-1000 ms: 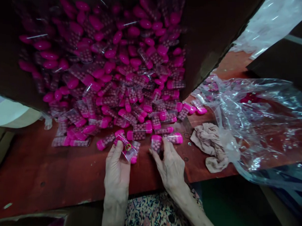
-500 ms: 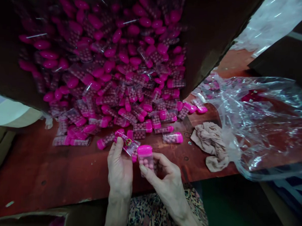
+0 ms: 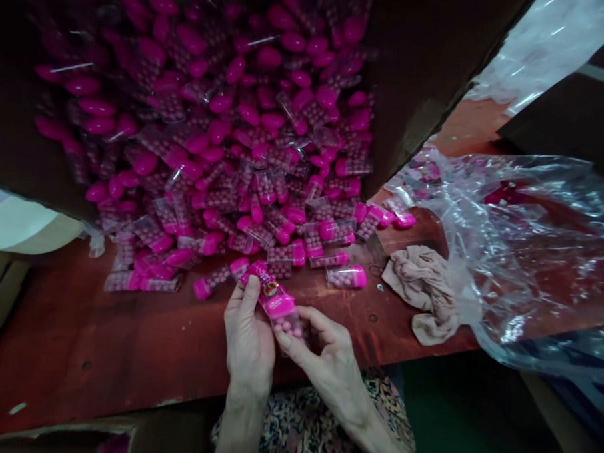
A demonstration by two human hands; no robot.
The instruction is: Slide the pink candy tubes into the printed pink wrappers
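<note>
Between thumb and fingers, my left hand (image 3: 250,338) grips a pink printed plastic sleeve (image 3: 264,278) with a small round emblem on it. My right hand (image 3: 326,361) pinches a clear candy container (image 3: 288,325) of pink balls with a bright pink cap. The capped end of the container meets the lower right end of the sleeve; how far it sits inside I cannot tell. Just beyond both hands lie more loose containers, among them one on its side (image 3: 346,276) and another near my left fingertips (image 3: 211,282).
A large cardboard box (image 3: 418,91), open toward me, spills a heap of candy containers (image 3: 224,183) onto the red wooden table (image 3: 141,340). To the right lie a crumpled beige cloth (image 3: 419,292) and a clear plastic bag (image 3: 520,263). A white bowl (image 3: 29,224) is at left.
My hands have come together: the left moved right with the sleeve, bringing its open end against the container's pink cap. The right hand has shifted slightly left. The heap stays as it was.
</note>
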